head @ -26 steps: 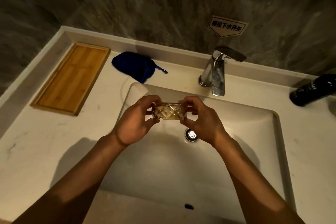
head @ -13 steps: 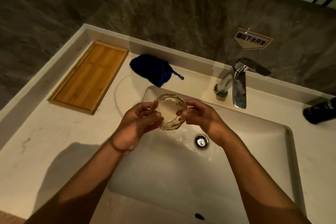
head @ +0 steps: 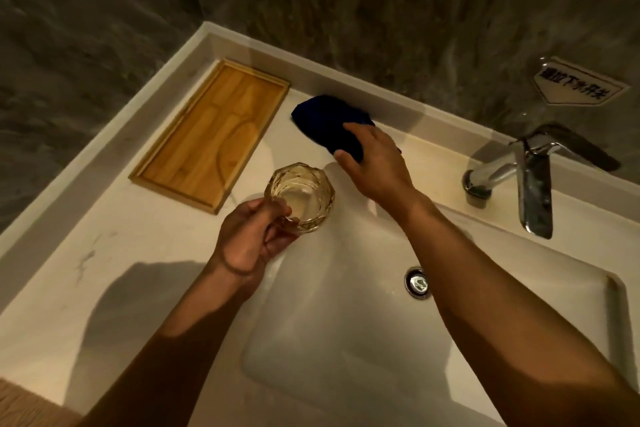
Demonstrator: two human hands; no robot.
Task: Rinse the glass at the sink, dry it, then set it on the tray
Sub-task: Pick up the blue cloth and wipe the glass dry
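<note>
My left hand point(head: 254, 239) holds a short faceted glass point(head: 300, 197) upright by its near side, above the sink basin's left rim. My right hand point(head: 375, 165) lies over the near edge of a dark blue cloth point(head: 325, 121) on the counter behind the basin, thumb and fingers around its edge; whether the cloth is gripped I cannot tell. A wooden tray point(head: 211, 135) with nothing on it lies on the counter to the left of the cloth. The white sink basin point(head: 346, 322) sits below both arms.
A chrome faucet point(head: 519, 173) stands at the back right of the basin, with no water seen running. The drain point(head: 418, 282) is in the basin's middle. A white label point(head: 576, 87) is stuck on the grey stone wall. The white counter point(head: 104, 253) extends left.
My right hand let go of the glass and reached up to the blue cloth. My left hand alone carried the glass left, toward the basin's rim. The view shifted left.
</note>
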